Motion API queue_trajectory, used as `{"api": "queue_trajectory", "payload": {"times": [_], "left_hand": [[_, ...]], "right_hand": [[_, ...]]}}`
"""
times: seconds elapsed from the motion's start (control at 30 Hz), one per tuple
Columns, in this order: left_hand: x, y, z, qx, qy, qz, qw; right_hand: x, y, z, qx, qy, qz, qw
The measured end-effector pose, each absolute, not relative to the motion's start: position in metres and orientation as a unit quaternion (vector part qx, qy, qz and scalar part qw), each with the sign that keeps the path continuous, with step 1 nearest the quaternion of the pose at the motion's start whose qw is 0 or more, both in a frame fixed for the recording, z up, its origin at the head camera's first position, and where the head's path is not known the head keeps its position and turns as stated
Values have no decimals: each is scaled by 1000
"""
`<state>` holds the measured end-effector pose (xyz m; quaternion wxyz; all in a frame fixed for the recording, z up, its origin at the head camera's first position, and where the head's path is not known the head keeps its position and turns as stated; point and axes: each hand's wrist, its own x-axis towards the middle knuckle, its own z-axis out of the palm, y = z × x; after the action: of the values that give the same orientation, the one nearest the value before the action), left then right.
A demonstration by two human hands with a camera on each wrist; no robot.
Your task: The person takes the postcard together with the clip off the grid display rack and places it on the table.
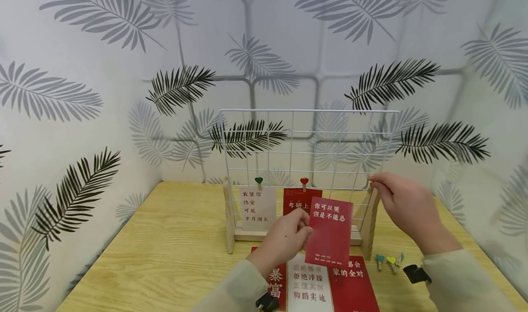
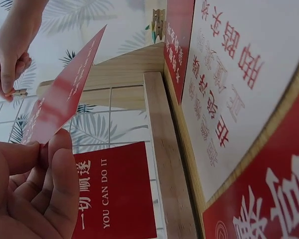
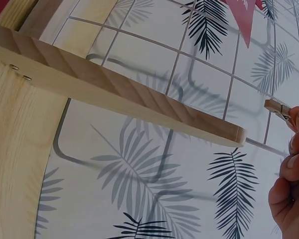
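Observation:
My left hand (image 1: pixel 284 238) pinches a red card (image 1: pixel 328 238) by its left edge, between thumb and fingers. The card is held upright in front of the lower right of a white wire grid (image 1: pixel 309 111). My right hand (image 1: pixel 406 209) is at the grid's right side, near the top of the wooden post (image 1: pixel 370 225), and pinches a small wooden clothespin (image 3: pixel 276 107). A white card (image 1: pixel 257 211) hangs on the grid under a green heart clothespin (image 1: pixel 259 181). Beside it another red card (image 1: pixel 292 197), partly hidden, hangs under a red heart clothespin (image 1: pixel 304 182).
On the wood-grain table (image 1: pixel 165 238), a red card (image 1: pixel 277 282), a white card (image 1: pixel 309 289) and a further red card (image 1: pixel 354 289) lie before the stand's wooden base bar (image 1: pixel 251 234). Loose heart clothespins (image 1: pixel 380 260) lie to the right. Leaf-patterned covering is behind.

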<state>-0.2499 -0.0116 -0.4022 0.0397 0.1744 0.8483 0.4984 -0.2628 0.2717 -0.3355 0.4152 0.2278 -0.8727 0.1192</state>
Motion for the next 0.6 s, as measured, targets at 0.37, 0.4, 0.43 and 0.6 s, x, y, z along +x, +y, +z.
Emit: {"api": "queue_trajectory", "payload": {"times": [0.37, 0.4, 0.43, 0.6], "left_hand": [[-242, -34, -400, 194, 850, 487, 42], [-241, -36, -399, 196, 851, 485, 42], [-240, -39, -399, 197, 851, 485, 43], [-236, -53, -401, 190, 841, 502, 70]], "right_hand": [[-256, 287, -348, 204, -882, 126, 406], [-256, 288, -349, 202, -883, 126, 404], [-255, 289, -349, 200, -885, 125, 401], [-252, 295, -353, 193, -892, 127, 387]]}}
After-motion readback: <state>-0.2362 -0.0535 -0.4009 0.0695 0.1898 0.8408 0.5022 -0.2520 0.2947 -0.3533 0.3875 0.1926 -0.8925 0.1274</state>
